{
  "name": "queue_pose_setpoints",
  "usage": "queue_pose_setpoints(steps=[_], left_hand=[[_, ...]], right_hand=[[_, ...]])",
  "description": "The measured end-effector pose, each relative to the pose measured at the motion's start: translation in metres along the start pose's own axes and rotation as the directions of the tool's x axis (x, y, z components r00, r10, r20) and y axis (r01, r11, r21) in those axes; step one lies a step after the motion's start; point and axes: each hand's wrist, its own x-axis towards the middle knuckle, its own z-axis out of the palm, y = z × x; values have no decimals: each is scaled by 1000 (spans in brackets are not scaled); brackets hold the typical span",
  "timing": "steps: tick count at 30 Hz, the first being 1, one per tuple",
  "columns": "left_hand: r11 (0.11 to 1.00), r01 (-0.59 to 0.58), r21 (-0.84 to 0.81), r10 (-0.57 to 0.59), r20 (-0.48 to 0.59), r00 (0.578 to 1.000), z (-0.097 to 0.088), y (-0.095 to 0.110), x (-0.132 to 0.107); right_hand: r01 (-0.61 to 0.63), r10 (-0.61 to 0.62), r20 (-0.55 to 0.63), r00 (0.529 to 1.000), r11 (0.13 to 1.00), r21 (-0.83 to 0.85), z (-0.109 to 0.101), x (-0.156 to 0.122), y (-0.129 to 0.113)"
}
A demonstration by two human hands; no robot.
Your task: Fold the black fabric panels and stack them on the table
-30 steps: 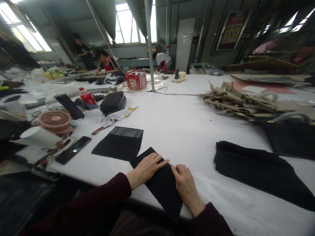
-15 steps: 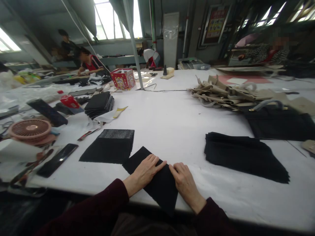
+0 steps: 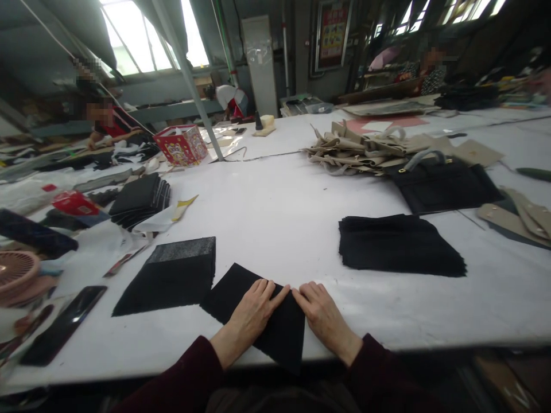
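Observation:
A black fabric piece [image 3: 228, 295] lies at the near edge of the white table [image 3: 293, 218], one corner hanging over the edge. My left hand [image 3: 253, 310] lies flat on it, fingers stretched out and together. My right hand [image 3: 321, 312] rests flat on the piece's right edge, fingers extended, fingertips almost touching the left hand's. Just left of the piece sits a stack of black fabric with a grey strip on top [image 3: 172, 275]. To the right lies a larger stack of black fabric pieces [image 3: 396, 252].
A phone [image 3: 64, 324] and a pink fan [image 3: 15, 269] lie at the left. Folded black pieces [image 3: 140, 198], a red box [image 3: 181, 144], beige bag parts [image 3: 357, 149] and a black bag [image 3: 443, 183] sit farther back. Other people work at the far tables.
The view has swung to the right, so the table's right side shows more. Both hands stay flat on the black piece, nearly unmoved.

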Motion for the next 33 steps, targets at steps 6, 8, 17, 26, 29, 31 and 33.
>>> queue_pose_setpoints(steps=[6, 8, 17, 26, 29, 31, 33], left_hand=[[996, -12, 89, 11, 8, 1000, 1, 3, 2], [994, -22, 102, 21, 11, 1000, 0, 4, 2], [995, -46, 93, 46, 10, 999, 1, 4, 3], [996, -44, 79, 41, 38, 998, -2, 4, 4], [998, -38, 52, 36, 33, 999, -1, 4, 3], [999, -32, 42, 31, 22, 999, 2, 4, 3], [999, -24, 37, 24, 14, 1000, 4, 4, 2]], right_hand=[[5, -4, 22, 1000, 1000, -7, -2, -4, 0], [5, -5, 19, 1000, 1000, -16, -3, -6, 0], [-41, 41, 16, 999, 999, -9, -6, -11, -1], [-192, 199, -35, 979, 971, 144, -18, -43, 6], [-258, 282, -108, 953, 946, 194, -20, -37, 3], [-262, 282, -110, 953, 951, 166, -18, -24, -5], [-245, 252, -66, 965, 964, 100, -14, -12, -15]])
